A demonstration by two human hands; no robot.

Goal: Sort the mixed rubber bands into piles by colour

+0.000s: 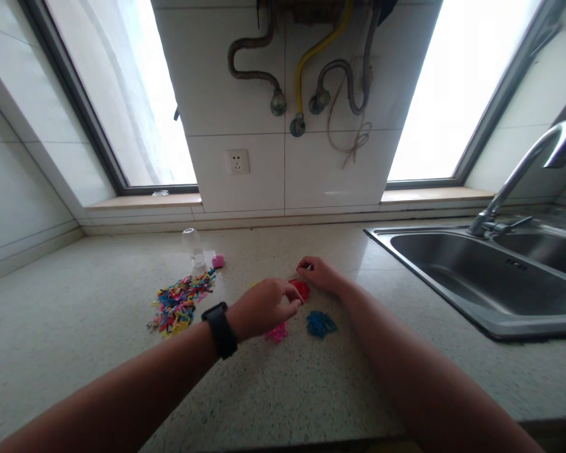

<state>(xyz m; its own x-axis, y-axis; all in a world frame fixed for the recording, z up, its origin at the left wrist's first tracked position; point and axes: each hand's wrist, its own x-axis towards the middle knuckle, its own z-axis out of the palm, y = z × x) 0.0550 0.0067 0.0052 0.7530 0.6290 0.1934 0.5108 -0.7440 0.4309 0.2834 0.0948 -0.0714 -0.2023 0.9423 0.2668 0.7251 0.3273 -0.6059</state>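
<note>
My left hand (266,308), with a black watch on its wrist, reaches over the counter beside a small pile of red rubber bands (300,289). Its thumb and fingers come together at the pile's edge; anything between them is too small to make out. Just behind the red pile is my right hand (318,274), fingers curled and tips pinched, their contents not visible. A pink pile (277,333) lies partly under my left hand, and a blue pile (321,324) lies nearer me. Farther left spreads a mixed multicoloured heap of small bands (182,303). Some yellow peeks out behind my left hand.
A clear plastic container (192,245) and a small pink object (217,260) stand behind the mixed heap. To the right, a steel sink (382,236) with a tap (514,176) is set into the speckled counter (245,402). Pipes and a socket (238,162) are on the tiled wall.
</note>
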